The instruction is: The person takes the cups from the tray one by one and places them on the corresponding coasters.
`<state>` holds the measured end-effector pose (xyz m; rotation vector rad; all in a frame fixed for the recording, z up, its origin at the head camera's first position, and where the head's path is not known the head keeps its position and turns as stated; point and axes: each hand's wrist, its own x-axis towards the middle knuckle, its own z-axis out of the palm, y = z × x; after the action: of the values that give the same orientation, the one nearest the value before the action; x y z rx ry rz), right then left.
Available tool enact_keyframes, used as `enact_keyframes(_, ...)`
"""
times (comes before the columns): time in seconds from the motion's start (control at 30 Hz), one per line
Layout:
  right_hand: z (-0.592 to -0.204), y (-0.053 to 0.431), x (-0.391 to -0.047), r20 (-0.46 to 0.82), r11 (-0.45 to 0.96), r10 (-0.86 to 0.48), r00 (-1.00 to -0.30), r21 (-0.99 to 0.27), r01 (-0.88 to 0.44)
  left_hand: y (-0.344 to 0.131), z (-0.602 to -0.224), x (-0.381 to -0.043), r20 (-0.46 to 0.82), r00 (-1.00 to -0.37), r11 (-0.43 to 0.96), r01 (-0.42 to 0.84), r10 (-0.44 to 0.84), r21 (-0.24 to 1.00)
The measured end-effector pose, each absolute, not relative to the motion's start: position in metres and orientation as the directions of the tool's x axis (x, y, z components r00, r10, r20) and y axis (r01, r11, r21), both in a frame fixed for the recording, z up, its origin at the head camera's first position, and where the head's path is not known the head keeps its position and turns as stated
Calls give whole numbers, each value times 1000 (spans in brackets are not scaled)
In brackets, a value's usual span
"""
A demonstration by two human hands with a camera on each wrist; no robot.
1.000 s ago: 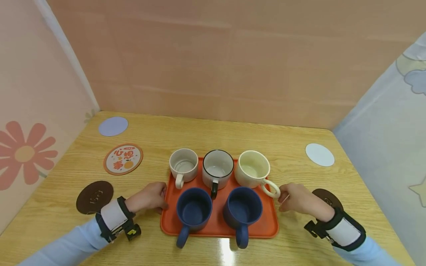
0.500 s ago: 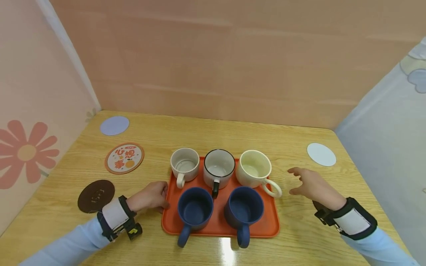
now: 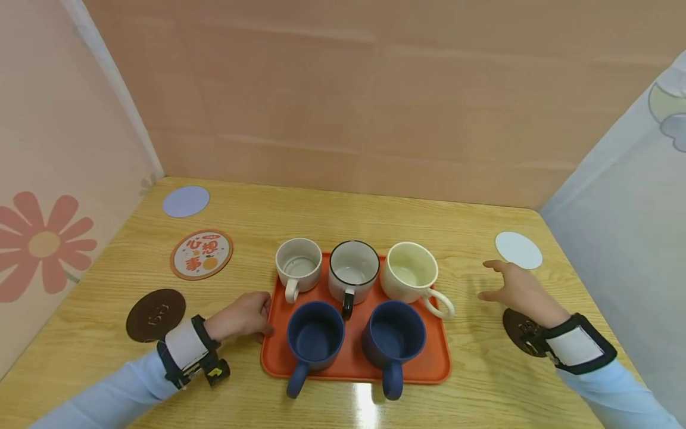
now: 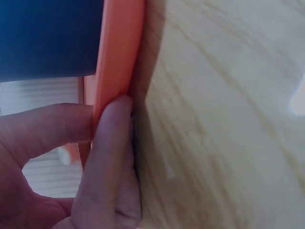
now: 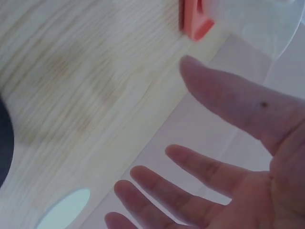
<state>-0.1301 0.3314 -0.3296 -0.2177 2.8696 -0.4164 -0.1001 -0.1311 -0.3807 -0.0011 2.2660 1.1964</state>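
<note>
An orange tray (image 3: pixel 351 360) in the head view carries several mugs. Along its back stand a small white mug (image 3: pixel 298 268), a white mug with a black rim and handle (image 3: pixel 352 271) and a cream mug (image 3: pixel 409 271). Two dark blue mugs, one left (image 3: pixel 315 333) and one right (image 3: pixel 395 333), stand in front, handles toward me. My left hand (image 3: pixel 243 316) pinches the tray's left rim (image 4: pixel 121 43), thumb inside and fingers outside. To the right of the cream mug, my right hand (image 3: pixel 522 292) hovers with nothing in it, thumb and fingers (image 5: pixel 205 167) spread.
On the left of the wooden table (image 3: pixel 241 208) lie a lilac coaster (image 3: pixel 186 201), an orange-edged printed coaster (image 3: pixel 201 254) and a dark brown one (image 3: pixel 155 316). A white coaster (image 3: pixel 518 250) and another brown coaster (image 3: pixel 517 330), partly covered by my wrist, lie right.
My right hand has left the cream mug's handle and tray's right side, moved right and spread its fingers. My left hand keeps its hold on the tray, which stands where it was.
</note>
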Motion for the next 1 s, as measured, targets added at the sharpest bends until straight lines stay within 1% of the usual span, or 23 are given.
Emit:
enact_keyframes(0.33, -325, 351, -143, -165, 956, -107, -981, -286, -56, -130, -380, -99, -497, -836, 590, -286, 231, 755)
enact_keyframes(0.67, -324, 371, -158, -134, 962, -17, -991, -271, 20, -130, -380, -98, -488, -839, 606, -263, 241, 751)
enact_keyframes(1.0, -323, 388, -168, -164, 938, 51, -985, -330, 104, -129, -382, -98, -488, -848, 609, -279, 207, 742)
